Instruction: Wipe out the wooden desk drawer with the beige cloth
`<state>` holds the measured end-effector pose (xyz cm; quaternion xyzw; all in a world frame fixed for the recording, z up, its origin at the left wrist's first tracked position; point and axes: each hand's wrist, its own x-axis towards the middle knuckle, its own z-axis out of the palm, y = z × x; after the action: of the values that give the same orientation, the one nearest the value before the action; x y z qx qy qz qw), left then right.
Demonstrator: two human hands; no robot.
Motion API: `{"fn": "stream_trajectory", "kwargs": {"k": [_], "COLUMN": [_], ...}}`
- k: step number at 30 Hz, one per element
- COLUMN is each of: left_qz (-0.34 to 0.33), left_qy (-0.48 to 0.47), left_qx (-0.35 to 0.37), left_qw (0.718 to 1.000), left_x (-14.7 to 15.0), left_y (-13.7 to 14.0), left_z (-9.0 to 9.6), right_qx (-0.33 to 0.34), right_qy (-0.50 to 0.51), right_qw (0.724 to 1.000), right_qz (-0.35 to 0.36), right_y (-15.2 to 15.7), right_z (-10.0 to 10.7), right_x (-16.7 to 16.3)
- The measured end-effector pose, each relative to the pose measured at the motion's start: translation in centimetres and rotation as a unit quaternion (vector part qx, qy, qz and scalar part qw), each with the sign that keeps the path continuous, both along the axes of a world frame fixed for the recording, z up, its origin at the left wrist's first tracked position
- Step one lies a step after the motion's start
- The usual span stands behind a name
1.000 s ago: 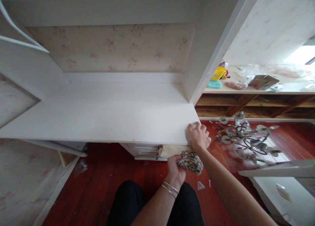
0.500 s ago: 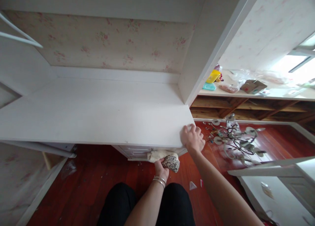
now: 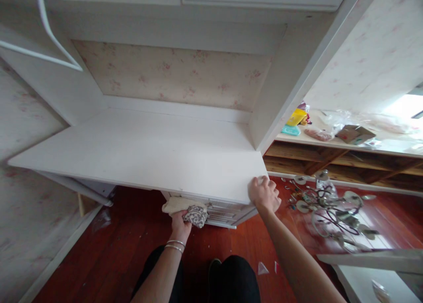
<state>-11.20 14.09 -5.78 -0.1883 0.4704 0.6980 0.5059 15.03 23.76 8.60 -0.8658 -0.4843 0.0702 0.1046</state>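
Observation:
My left hand (image 3: pixel 181 226) is closed round a bunched cloth (image 3: pixel 195 215), cream with a grey-brown pattern on one part. The cloth lies against the upper front of the white drawer cabinet (image 3: pixel 222 214), just under the desk's front edge. Part of my left fingers is hidden by the cloth. My right hand (image 3: pixel 264 193) rests on the right front corner of the white desk (image 3: pixel 165 149), its fingers bent over the edge and slightly apart, with nothing held.
A dismantled chandelier (image 3: pixel 337 210) lies on the red wood floor to the right. Behind it runs a low wooden shelf unit (image 3: pixel 297 151) with a yellow container (image 3: pixel 296 117) and a cardboard box (image 3: pixel 355 134) on top. A white cable (image 3: pixel 59 52) hangs at upper left.
My left hand has moved left with the cloth along the cabinet front, from its right side to its left. My right hand stays on the desk corner. The camera view has shifted.

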Motion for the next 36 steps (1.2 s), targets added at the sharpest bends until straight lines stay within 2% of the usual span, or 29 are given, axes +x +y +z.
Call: {"fn": "stream_trajectory", "kwargs": {"k": [7,11,13,15,17,18,20,23,26,27,28,29,30,33,36], "left_qz": [-0.01,0.013,0.037,0.074,0.11,0.11,0.064,-0.087,-0.291,-0.355,-0.406,-0.446,-0.474,-0.514,-0.512], "left_qy": [0.022,0.064,0.129,0.25,0.403,0.484,0.638,0.818,0.889,0.886,0.876,0.865,0.853,0.833,0.836], "left_qx": [-0.008,-0.018,-0.03,-0.053,-0.068,-0.078,-0.096,-0.065,-0.003,0.004,0.005,0.001,-0.004,-0.012,-0.005], "left_qw": [1.0,0.998,0.991,0.964,0.906,0.865,0.762,0.565,0.354,0.299,0.258,0.231,0.216,0.205,0.198], "left_x": [-2.1,-5.4,-7.4,-9.3,-10.5,-10.8,-11.0,-10.0,-7.8,-7.0,-6.3,-5.7,-5.2,-4.9,-5.3], "left_y": [-2.1,-4.4,-5.2,-5.4,-4.8,-4.2,-2.4,1.1,4.5,5.5,6.4,7.1,7.7,8.9,9.1], "left_z": [7.0,10.8,12.8,14.7,16.5,17.3,18.4,18.8,17.8,17.3,16.9,16.6,16.4,16.2,16.2], "right_qx": [0.008,0.004,0.004,0.007,0.01,0.011,0.012,0.016,0.019,0.018,0.017,0.016,0.015,0.014,0.015], "right_qy": [0.006,0.009,0.008,0.005,0.004,0.004,0.004,0.001,-0.002,-0.002,0.0,0.002,0.004,0.011,0.011], "right_qw": [1.0,1.0,1.0,1.0,1.0,1.0,1.0,1.0,1.0,1.0,1.0,1.0,1.0,1.0,1.0], "right_qz": [0.008,0.01,0.009,0.007,0.006,0.006,0.008,0.009,0.009,0.008,0.009,0.009,0.01,0.01,0.007], "right_y": [-0.4,-0.5,-0.5,-0.5,-0.5,-0.5,-0.6,-0.6,-0.6,-0.6,-0.5,-0.5,-0.5,-0.5,-0.5], "right_z": [0.0,0.2,0.2,0.2,0.1,0.1,0.2,0.3,0.3,0.3,0.3,0.3,0.3,0.4,0.3], "right_x": [0.1,0.1,0.1,0.1,0.1,0.1,0.1,0.0,0.0,0.0,0.1,0.1,0.1,0.1,0.1]}}
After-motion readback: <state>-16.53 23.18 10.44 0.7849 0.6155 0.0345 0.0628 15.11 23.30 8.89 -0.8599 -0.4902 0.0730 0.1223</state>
